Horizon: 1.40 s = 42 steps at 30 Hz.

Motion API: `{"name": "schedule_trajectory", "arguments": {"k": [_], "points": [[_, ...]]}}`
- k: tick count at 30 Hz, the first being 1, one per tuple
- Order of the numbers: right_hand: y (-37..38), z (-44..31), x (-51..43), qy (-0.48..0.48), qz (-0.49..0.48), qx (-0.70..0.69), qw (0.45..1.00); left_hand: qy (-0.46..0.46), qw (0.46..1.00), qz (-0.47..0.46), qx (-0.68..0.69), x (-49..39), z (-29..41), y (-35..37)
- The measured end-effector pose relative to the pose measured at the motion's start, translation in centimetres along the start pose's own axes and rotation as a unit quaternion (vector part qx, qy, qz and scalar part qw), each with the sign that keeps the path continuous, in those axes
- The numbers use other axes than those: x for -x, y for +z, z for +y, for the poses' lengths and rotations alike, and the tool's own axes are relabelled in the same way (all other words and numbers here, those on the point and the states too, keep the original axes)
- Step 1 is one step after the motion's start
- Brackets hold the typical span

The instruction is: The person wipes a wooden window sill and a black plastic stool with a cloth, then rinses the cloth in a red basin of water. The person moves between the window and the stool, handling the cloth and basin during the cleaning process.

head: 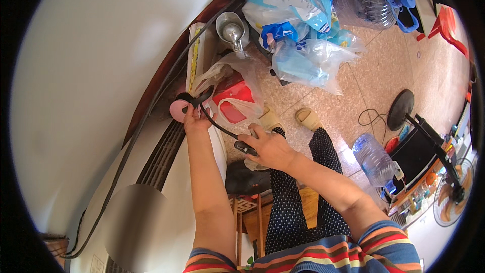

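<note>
My left hand (197,120) is palm-up, its fingers against a pink round thing (179,110) with a dark centre, beside the white appliance's slatted vent. A black curved part (202,98) rises beside these fingers; I cannot tell exactly what it is. From there a black cord or strap (216,123) runs to my right hand (269,148), which is closed around a black handle-like piece (245,148). Just past my hands, a clear plastic bag (254,83) holds a red box (233,100).
The white appliance (178,201) with its dark vent slats (161,161) lies along the left. A metal jug (232,32), bagged packages (291,3) and a large water bottle (363,0) stand ahead. A second bottle (373,159) and a fan (452,197) are at right.
</note>
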State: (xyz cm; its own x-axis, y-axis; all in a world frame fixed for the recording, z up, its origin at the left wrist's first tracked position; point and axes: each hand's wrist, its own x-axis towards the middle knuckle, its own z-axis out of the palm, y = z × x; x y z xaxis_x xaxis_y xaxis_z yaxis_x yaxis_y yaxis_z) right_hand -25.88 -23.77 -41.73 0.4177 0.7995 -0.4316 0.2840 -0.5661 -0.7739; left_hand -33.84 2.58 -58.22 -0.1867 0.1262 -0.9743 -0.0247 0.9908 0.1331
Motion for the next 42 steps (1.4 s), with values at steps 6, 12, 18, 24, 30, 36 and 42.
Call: {"name": "schedule_trajectory", "arguments": {"k": [6, 12, 18, 24, 30, 36, 42], "points": [[0.1, 1.0, 1.4, 0.024, 0.007, 0.011, 1.000, 0.047, 0.998, -0.011, -0.051, 0.4, -0.3, 2.1], [0.9, 1.7, 1.9, -0.002, 0.036, 0.018, 0.999, 0.124, 0.987, 0.032, -0.098, 4.5, -1.4, -0.1], [0.6, 1.6, 2.4, -0.047, 0.060, -0.009, 0.997, 0.222, 0.973, -0.011, -0.064, 11.0, -3.7, -2.2], [0.6, -1.3, 2.9, -0.024, 0.050, -0.013, 0.998, 0.246, 0.963, -0.077, 0.082, 17.6, -5.6, -2.7], [-0.2, -4.1, 3.4, -0.050, 0.028, -0.068, 0.996, 0.305, 0.943, -0.105, 0.086, 24.1, -9.0, -3.0], [0.9, -5.1, 2.9, -0.128, 0.036, -0.147, 0.980, 0.361, 0.925, -0.119, 0.016, 28.7, -10.4, -5.5], [0.2, -3.2, 1.9, 0.156, -0.002, -0.314, 0.936, 0.380, 0.920, -0.090, -0.025, 29.9, -11.4, -9.5]]}}
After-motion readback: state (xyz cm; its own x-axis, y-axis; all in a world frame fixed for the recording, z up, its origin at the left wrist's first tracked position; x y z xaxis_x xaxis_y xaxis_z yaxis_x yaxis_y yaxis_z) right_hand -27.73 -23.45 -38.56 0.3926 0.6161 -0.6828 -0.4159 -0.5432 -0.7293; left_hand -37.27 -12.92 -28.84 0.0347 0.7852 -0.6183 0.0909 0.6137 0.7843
